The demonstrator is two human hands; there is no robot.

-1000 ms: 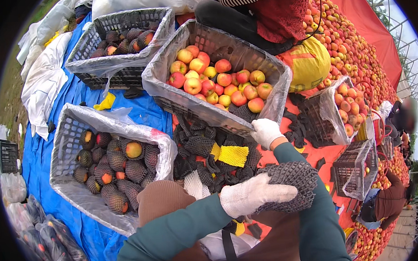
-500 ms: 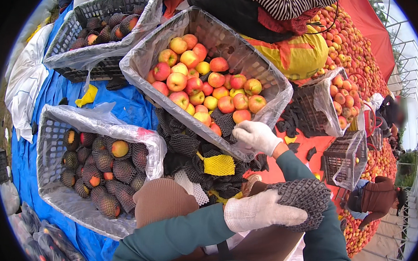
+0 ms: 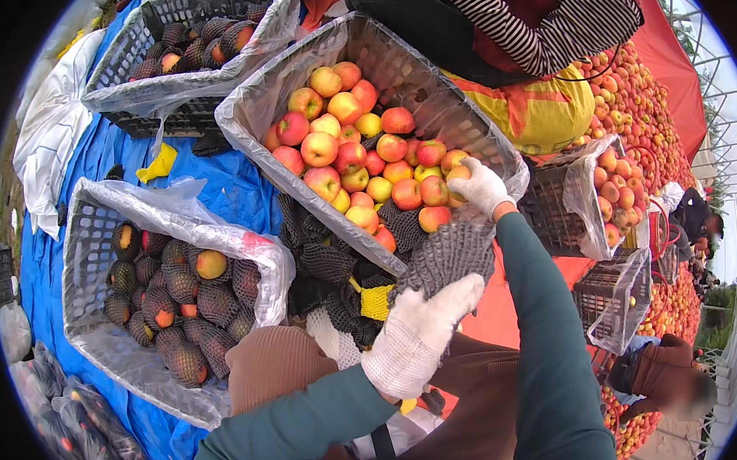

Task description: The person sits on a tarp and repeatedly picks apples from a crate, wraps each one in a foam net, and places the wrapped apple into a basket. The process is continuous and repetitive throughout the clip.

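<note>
My left hand (image 3: 425,332), in a white knit glove, grips a bundle of dark grey foam fruit nets (image 3: 450,257) above my lap. My right hand (image 3: 478,188), gloved in white too, is inside the right end of the large lined crate (image 3: 228,114). Its fingers curl over an apple (image 3: 458,174) there, partly hidden by the glove. Many loose red-and-yellow apples (image 3: 320,149) fill the crate's middle. Lower left, another lined crate (image 3: 82,308) holds apples in dark nets (image 3: 182,281), with one bare apple (image 3: 211,264) on top.
Loose dark nets and a yellow net (image 3: 375,302) lie between the two crates. A third crate (image 3: 101,99) with netted apples stands at the upper left on blue sheeting (image 3: 235,183). Another person in striped sleeves (image 3: 542,30) sits beyond. Smaller crates and apple heaps (image 3: 621,88) are rightward.
My right hand has moved up and right, from the crate's near corner onto an apple. My left hand has brought the nets up and left, towards the crate.
</note>
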